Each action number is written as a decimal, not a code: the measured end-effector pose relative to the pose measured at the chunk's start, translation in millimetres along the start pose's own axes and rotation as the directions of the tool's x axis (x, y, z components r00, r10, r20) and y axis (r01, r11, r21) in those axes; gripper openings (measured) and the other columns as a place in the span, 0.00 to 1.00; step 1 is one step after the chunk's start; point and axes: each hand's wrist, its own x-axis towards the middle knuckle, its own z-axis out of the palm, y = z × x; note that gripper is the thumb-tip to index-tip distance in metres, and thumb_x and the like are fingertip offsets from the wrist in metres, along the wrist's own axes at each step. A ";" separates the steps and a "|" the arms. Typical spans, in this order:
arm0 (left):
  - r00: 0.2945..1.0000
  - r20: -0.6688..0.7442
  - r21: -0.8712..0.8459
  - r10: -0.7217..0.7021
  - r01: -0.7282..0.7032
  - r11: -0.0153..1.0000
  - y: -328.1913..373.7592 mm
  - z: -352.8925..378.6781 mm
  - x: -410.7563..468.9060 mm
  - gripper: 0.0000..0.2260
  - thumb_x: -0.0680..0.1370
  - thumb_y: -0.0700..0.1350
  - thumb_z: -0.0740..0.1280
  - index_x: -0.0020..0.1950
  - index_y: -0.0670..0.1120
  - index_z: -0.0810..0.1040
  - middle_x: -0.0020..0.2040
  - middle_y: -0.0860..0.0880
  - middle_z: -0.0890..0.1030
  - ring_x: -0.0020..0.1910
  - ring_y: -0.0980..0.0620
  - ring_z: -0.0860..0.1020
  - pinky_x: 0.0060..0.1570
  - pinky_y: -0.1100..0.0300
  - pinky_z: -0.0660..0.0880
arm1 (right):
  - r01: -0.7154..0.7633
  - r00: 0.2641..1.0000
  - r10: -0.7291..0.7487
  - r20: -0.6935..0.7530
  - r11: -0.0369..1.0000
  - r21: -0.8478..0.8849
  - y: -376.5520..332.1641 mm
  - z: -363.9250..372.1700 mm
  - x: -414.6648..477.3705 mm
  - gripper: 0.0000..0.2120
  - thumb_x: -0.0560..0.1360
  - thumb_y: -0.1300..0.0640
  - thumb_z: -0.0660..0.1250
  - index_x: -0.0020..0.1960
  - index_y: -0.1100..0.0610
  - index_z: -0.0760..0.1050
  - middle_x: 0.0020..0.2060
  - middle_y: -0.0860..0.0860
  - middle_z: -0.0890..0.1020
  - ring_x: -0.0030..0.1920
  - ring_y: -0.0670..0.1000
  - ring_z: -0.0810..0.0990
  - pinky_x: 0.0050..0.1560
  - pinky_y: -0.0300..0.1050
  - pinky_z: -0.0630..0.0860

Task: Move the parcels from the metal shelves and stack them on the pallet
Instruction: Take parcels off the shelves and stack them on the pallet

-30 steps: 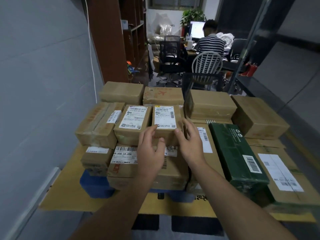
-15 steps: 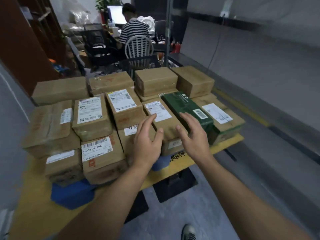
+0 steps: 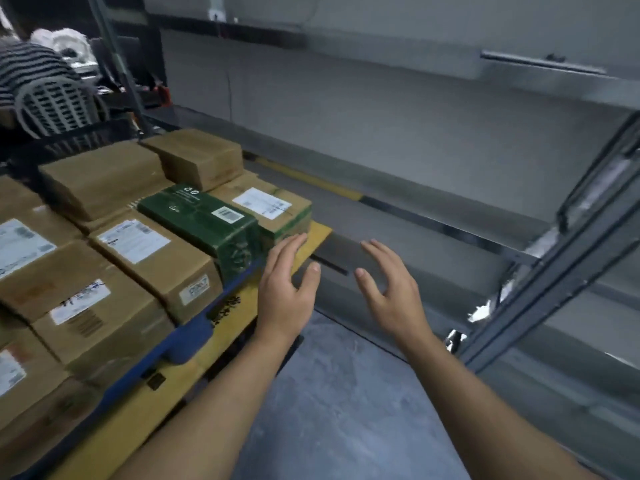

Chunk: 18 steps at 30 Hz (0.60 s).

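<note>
The parcels [image 3: 152, 258] are on the pallet [image 3: 192, 336], brown cartons packed side by side and two layers deep in places, most with white address labels facing up, and one dark green parcel [image 3: 204, 220] wedged in near the corner closest to the racking. A yellow cardboard sheet [image 3: 242, 303] sticks out from under the blue pallet. The person's left hand [image 3: 287, 285] hovers over the edge of that sheet, just beside the green parcel, though I can't tell whether it brushes it. The right hand [image 3: 391, 289] hangs over the gap between pallet and racking. Both hands are bare and carrying nothing, fingers loosely spread and slightly bent, palms turned toward each other as if ready to take a box between them. The metal shelves [image 3: 540, 292] stand to the right, grey uprights and beams, and on the stretch I can see no parcel shows, though much of the rack is out of sight. By my reckoning the job is well along, with a good load stacked. What remains depends on whatever sits on the unseen shelves, and the next thing would be reaching there for another box. Beyond the pallet someone in a striped shirt [image 3: 27, 64] sits in a slatted chair [image 3: 52, 105], and the floor [image 3: 339, 410] underfoot is mottled grey.
</note>
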 end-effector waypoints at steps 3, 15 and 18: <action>0.996 0.083 -0.045 0.023 -0.019 0.999 28.2 49.2 -8.0 0.20 0.79 0.50 0.64 0.72 0.50 0.74 0.69 0.54 0.73 0.68 0.66 0.68 0.66 0.76 0.61 | -0.061 0.996 0.059 -0.066 0.998 -0.022 29.9 -46.3 -21.4 0.20 0.81 0.53 0.67 0.72 0.52 0.73 0.72 0.49 0.73 0.71 0.39 0.66 0.68 0.23 0.56; 0.909 0.363 -0.249 0.207 -0.119 0.961 181.4 270.4 -88.8 0.20 0.78 0.48 0.65 0.70 0.48 0.76 0.68 0.52 0.75 0.68 0.59 0.71 0.70 0.65 0.65 | -0.232 0.908 0.173 -0.382 0.966 -0.116 142.2 -276.6 -124.3 0.23 0.79 0.48 0.64 0.72 0.54 0.73 0.72 0.51 0.74 0.72 0.41 0.66 0.69 0.25 0.56; 0.870 0.413 -0.319 0.271 -0.141 0.937 219.3 325.8 -118.0 0.19 0.78 0.47 0.66 0.69 0.47 0.76 0.67 0.52 0.75 0.68 0.59 0.72 0.71 0.65 0.65 | -0.276 0.868 0.183 -0.462 0.951 -0.141 164.7 -333.2 -158.3 0.21 0.80 0.51 0.65 0.72 0.55 0.73 0.71 0.51 0.74 0.72 0.40 0.66 0.70 0.25 0.56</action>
